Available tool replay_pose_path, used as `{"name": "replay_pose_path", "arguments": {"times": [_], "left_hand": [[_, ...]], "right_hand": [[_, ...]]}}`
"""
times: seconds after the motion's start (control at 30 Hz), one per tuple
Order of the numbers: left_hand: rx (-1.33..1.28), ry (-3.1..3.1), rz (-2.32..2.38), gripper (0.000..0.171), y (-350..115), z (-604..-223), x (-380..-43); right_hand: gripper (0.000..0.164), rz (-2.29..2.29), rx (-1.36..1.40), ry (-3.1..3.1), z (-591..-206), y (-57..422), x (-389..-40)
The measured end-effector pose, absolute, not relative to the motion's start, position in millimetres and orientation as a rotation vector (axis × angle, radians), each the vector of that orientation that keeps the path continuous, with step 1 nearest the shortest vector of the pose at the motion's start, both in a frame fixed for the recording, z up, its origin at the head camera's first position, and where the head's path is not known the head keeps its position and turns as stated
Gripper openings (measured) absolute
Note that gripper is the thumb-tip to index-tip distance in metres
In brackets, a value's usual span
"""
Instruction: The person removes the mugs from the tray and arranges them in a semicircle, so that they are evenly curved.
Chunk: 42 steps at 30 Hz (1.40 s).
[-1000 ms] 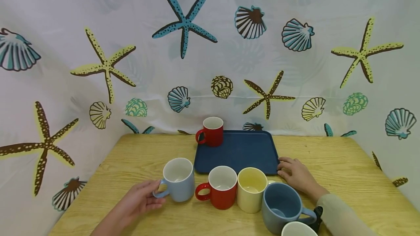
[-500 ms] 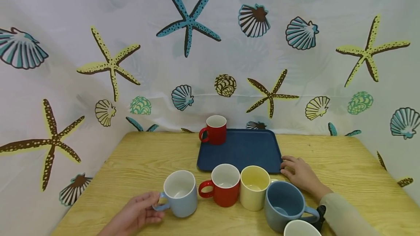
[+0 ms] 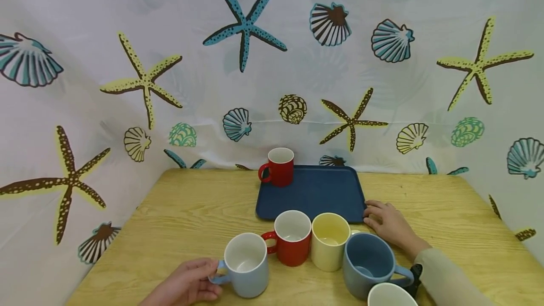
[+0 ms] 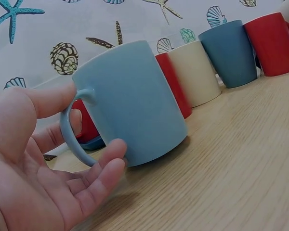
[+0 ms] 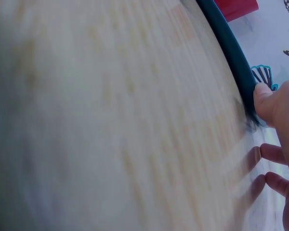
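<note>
My left hand [image 3: 191, 280] holds a light blue mug [image 3: 250, 277] by its handle, with the thumb at the handle's top and fingertips against its lower part. In the left wrist view the light blue mug [image 4: 130, 106] is upright, its base close over the wood. Just right of it stand a red mug [image 3: 294, 251], a pale yellow mug [image 3: 326, 254] and a dark blue mug [image 3: 361, 280]. My right hand [image 3: 391, 223] rests on the table with fingertips at the dark blue tray's [image 3: 329, 192] right edge; in the right wrist view the thumb [image 5: 264, 103] touches the rim.
Another red mug [image 3: 281, 174] stands on the tray's back left corner. One more white-lined mug [image 3: 388, 296], cut off by the head view's lower edge, stands before the dark blue one. A shell-patterned curtain [image 3: 191, 27] hangs behind the wooden table [image 3: 191, 202].
The light blue mug has come nearer and slightly right in my left hand, now overlapping the near red mug's handle in the head view. My right hand stays at the tray's edge.
</note>
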<state>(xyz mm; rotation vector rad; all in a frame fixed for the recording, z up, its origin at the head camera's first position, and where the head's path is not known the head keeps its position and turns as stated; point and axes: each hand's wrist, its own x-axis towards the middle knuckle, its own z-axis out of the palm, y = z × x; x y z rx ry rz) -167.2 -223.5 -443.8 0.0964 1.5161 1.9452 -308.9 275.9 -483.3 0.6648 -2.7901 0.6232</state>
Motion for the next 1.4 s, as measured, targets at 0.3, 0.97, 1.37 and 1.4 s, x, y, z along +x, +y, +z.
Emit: {"name": "replay_pose_path", "arguments": {"times": [0.3, 0.97, 1.37, 1.4], "left_hand": [[0.152, 1.522, 1.872, 0.026, -205.3, -446.0, -170.9], [0.048, 1.502, 1.914, 0.024, -188.2, -449.2, -180.1], [0.173, 1.451, 1.847, 0.027, -191.0, -449.8, -184.6], [0.187, 1.452, 1.843, 0.028, -191.6, -449.7, -184.6]], "right_hand": [[0.008, 0.630, 0.670, -2.797, -482.9, 276.5, -310.0], [0.007, 0.645, 0.672, -2.774, -483.2, 276.6, -310.0], [0.008, 0.641, 0.663, -2.788, -481.9, 275.4, -308.3], [0.008, 0.635, 0.667, -2.785, -482.1, 275.1, -308.2]]}}
